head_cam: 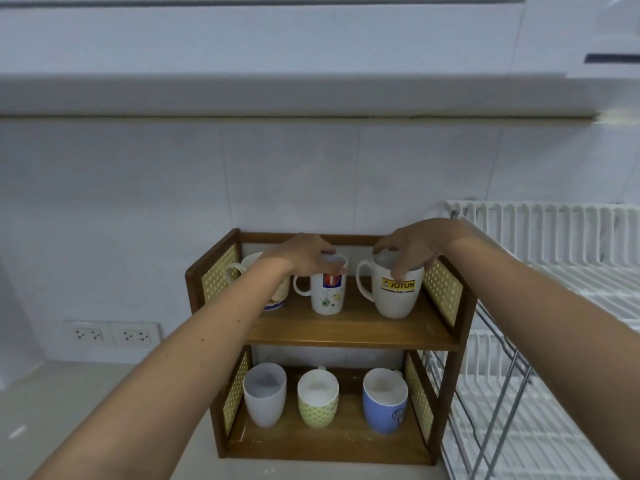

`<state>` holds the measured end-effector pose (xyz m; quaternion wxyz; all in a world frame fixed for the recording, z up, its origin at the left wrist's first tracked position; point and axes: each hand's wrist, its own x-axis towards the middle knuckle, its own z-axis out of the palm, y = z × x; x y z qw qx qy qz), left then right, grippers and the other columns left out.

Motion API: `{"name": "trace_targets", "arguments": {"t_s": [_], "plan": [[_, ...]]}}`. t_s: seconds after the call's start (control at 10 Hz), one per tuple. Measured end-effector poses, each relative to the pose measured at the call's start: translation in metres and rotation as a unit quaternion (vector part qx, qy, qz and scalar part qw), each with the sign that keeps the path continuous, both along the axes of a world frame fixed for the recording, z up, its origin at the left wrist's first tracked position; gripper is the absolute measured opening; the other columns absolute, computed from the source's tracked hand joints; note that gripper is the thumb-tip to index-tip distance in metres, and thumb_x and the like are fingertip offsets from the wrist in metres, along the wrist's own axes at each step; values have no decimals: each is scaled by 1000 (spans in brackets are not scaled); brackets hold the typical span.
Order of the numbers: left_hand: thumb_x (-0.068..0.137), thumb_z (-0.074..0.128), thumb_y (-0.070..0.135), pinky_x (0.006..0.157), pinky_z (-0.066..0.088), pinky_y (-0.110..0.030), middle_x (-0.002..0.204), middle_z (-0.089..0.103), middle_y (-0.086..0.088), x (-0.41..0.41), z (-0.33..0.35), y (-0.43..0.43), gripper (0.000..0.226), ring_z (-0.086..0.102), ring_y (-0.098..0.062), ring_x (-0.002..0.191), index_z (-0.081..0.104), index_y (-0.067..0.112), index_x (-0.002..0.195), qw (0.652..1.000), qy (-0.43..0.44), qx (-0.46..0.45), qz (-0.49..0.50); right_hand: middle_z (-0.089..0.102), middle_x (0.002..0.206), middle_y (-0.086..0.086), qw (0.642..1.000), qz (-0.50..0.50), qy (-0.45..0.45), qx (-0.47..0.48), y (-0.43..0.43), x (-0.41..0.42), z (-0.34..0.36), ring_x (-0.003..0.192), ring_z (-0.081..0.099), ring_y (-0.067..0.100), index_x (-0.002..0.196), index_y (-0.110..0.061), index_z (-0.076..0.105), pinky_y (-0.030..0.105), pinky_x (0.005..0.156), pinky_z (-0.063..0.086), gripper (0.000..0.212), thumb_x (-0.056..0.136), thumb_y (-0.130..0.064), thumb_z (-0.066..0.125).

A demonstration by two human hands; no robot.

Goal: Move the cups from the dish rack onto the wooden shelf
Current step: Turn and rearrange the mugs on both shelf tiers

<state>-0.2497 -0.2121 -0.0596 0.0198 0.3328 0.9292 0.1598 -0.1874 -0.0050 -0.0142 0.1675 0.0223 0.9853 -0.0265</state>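
A two-tier wooden shelf stands on the counter against the wall. My left hand grips the rim of a white mug with a red and blue print, which stands on the top tier. My right hand grips the rim of a large white mug with a yellow logo at the top tier's right end. A third mug shows partly behind my left forearm. On the bottom tier stand a white cup, a green patterned cup and a blue cup.
A white wire dish rack stands right of the shelf, with no cups visible on it. Two wall sockets sit low on the left wall. A white cabinet ledge overhangs the area. Pale counter extends to the left.
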Motion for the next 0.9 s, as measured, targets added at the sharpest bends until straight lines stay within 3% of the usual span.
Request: {"name": "trace_targets", "arguments": {"t_s": [0.2,0.4,0.5,0.6,0.7,0.8,0.9], "plan": [[86,57,53,107,39,-42,149,43,-6,0,-1,1,69,43,-25,132,41,17,143,1000,6,0,6,29,152,6,1000,12,4,8,3,1,-1,128,41,33,145,-35,27,44,93,53,81,79,-22,71],[90,48,57,110,34,-43,155,33,-7,16,-4,-2,72,35,-27,138,30,19,148,998,38,-36,27,21,157,4,995,29,31,94,-10,18,-4,138,31,27,150,-26,14,41,108,38,85,83,-37,65],[93,48,47,106,35,-39,149,40,-6,47,-20,-18,59,39,-24,134,36,20,145,986,159,54,7,39,147,7,967,29,253,21,-35,51,-29,127,44,27,144,-23,32,39,99,45,69,84,-32,64],[94,50,34,91,48,-31,123,59,-4,75,-46,-39,36,55,-16,111,55,18,126,952,253,158,-71,64,105,2,882,67,461,-72,-53,81,-64,91,62,19,111,-25,59,34,70,54,29,82,-30,60],[93,50,28,72,51,-24,96,65,0,97,-78,-65,21,59,-9,85,63,16,104,933,269,171,-166,59,65,-11,872,91,461,-136,-66,107,-103,60,57,8,76,-32,55,25,48,46,6,80,-29,58],[92,50,26,74,53,-27,98,68,1,98,-127,-89,22,63,-12,90,65,18,105,955,193,1,-225,53,56,-13,958,73,245,-126,-75,109,-168,57,53,5,62,-33,48,21,46,38,22,82,-28,58],[91,54,18,92,49,-35,128,59,-2,78,-151,-94,40,54,-19,117,52,24,131,974,92,-131,-159,65,72,-8,980,61,147,-121,-77,89,-205,72,61,12,72,-29,60,30,60,52,13,84,-27,55]]}}
